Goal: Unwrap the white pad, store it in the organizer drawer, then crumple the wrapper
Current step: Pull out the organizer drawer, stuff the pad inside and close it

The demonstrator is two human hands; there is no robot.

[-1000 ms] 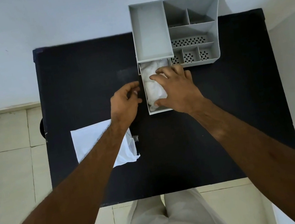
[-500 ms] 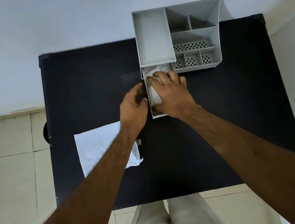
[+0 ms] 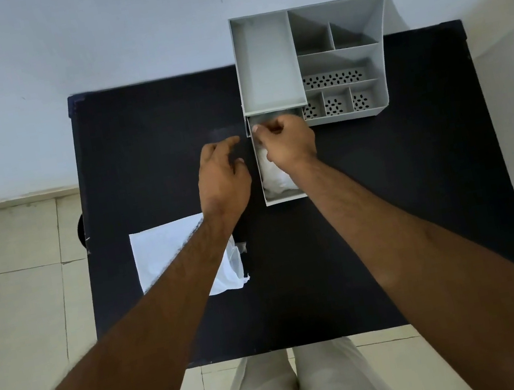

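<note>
The white pad (image 3: pixel 272 177) lies bunched inside the pulled-out grey drawer (image 3: pixel 285 199) of the organizer (image 3: pixel 266 57). My right hand (image 3: pixel 289 143) hovers over the drawer's far end, fingers curled and pinched down onto the pad's far part, which it hides. My left hand (image 3: pixel 222 177) rests just left of the drawer, fingers apart, holding nothing and not touching the drawer wall. The flat white wrapper (image 3: pixel 165 252) lies on the black table (image 3: pixel 387 207) near the left edge, partly under my left forearm.
The organizer stands at the table's far edge against the wall, with several open compartments (image 3: pixel 340 78) on its right. A small clear scrap (image 3: pixel 241 246) lies beside the wrapper. Tiled floor (image 3: pixel 12 304) lies left of the table.
My right hand has slid toward the drawer's far end and curled its fingers, uncovering the pad's near part. My left hand has come off the drawer's side and opened.
</note>
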